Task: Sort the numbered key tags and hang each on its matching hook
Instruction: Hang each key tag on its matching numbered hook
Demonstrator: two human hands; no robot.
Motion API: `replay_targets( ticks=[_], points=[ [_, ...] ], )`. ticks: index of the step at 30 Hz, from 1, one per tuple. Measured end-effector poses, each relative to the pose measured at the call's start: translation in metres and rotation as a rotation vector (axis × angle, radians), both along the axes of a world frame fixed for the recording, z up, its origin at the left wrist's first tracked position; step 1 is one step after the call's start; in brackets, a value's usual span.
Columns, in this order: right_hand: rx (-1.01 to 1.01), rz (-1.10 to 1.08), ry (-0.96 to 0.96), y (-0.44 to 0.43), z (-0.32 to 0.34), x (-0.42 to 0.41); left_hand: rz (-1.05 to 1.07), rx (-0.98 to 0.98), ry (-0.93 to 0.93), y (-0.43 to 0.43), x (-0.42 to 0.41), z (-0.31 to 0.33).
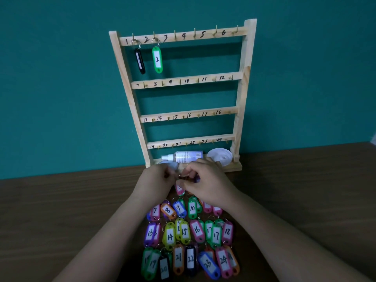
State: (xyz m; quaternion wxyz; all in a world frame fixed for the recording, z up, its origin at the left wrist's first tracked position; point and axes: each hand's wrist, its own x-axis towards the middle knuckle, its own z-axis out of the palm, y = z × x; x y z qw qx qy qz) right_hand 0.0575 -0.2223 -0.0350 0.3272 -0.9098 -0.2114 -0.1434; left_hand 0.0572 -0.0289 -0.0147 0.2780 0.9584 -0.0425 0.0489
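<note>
Item 1: pale wooden hook rack (240, 94), four numbered rails marked 1 to 24, is standing upright at the back of the brown wood-grain surface (61, 210), against a teal wall (61, 78).
Item 2: black plastic key tag (140, 61) is hanging by its ring on hook 1; green plastic key tag (157, 60) marked 2 is hanging on hook 2, just beside it.
Item 3: pink plastic key tag (180, 189) is dangling between the two hands, just in front of the rack's base; its number is hidden.
Item 4: right grip (205, 180) is clenching round the top of the pink tag.
Item 5: left grip (156, 180) is curling its fingers near the tag's ring; whether it is pinching the ring cannot be told.
Item 6: coloured plastic key tags (169, 236), numbered 7 to 24, are lying in three rows on the surface, under the forearms.
Item 7: white spray bottle (186, 156) is lying on its side on the rack's base, a white round lid (220, 156) beside it.
</note>
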Motion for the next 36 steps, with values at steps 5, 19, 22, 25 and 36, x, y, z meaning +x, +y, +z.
replay_targets(
  ticks=[5,19,22,25,36],
  points=[
    [0.316,0.076,0.185,0.002,0.007,-0.001,-0.037,-0.273,-0.071,0.0,-0.007,0.021],
    [0.548,0.115,0.04,-0.004,0.025,-0.01,-0.033,-0.504,-0.241,-0.003,-0.023,0.05],
    [0.592,0.09,-0.007,-0.005,0.026,-0.01,-0.018,-0.491,-0.286,-0.004,-0.023,0.052],
    [0.665,0.047,-0.028,-0.008,0.026,-0.009,0.001,-0.484,-0.354,-0.007,-0.023,0.059],
    [0.719,0.015,0.018,-0.013,0.021,0.0,0.005,-0.201,-0.718,-0.028,-0.005,0.177]
  ],
)
